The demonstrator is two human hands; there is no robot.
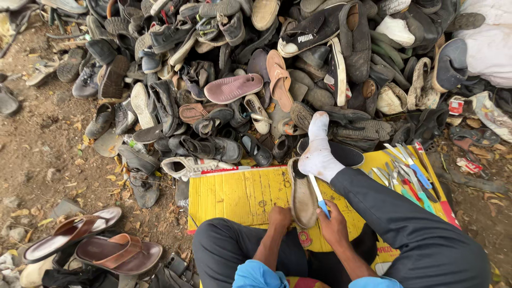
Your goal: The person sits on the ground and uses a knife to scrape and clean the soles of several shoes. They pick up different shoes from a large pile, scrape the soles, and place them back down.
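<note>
Tan shoe [303, 196] is pinned by left hand [279, 216]; right hand [332, 224], clamped on knife [319, 196], could slip into foot [318, 152] beside shoe.

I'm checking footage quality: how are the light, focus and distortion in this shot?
Head view: soft, even daylight with no glare; the shoe sole and blue-handled knife look sharp, the shoe pile bows at the edges from a wide lens.
</note>
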